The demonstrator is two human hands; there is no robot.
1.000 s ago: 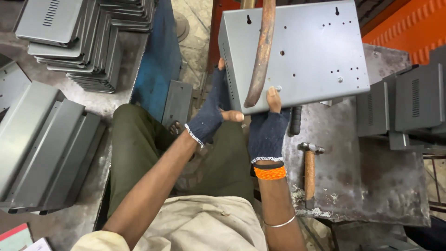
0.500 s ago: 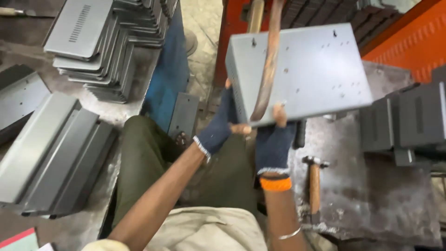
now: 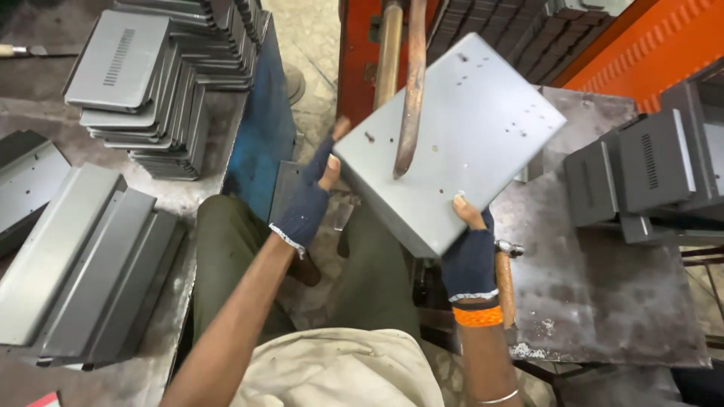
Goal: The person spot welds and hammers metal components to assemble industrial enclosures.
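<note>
We've got both gloved hands on the grey sheet-metal panel [image 3: 445, 143], so that's our landmark for everything here. Our left hand [image 3: 308, 203] grips the panel's left corner, fingers curled around the edge with the thumb lying along it. Our right hand [image 3: 469, 252] pinches the near edge from below, thumb tip pressed on top of the sheet and the rest of the fingers hidden underneath. The panel sits tilted, raised above our lap, with the tip of the copper-coloured rod [image 3: 409, 90] coming down onto its upper face near the middle.

To do this well, we'd say keep the sheet steady and flat against that rod tip and don't let it rock. Holding at two well-separated spots like this looks right to us. Keeping bare fingertips away from the contact point seems wise too, since the gloves are fingerless.

Moving outward: the hammer [image 3: 504, 279] lies just right of the panel's near edge, on the steel bench [image 3: 603, 301]. Dark vented boxes [image 3: 648, 173] stand farther right. Left of the panel, a stack of grey covers [image 3: 143, 83] sits well apart, with long folded channels [image 3: 83, 264] nearer to us on that side.
</note>
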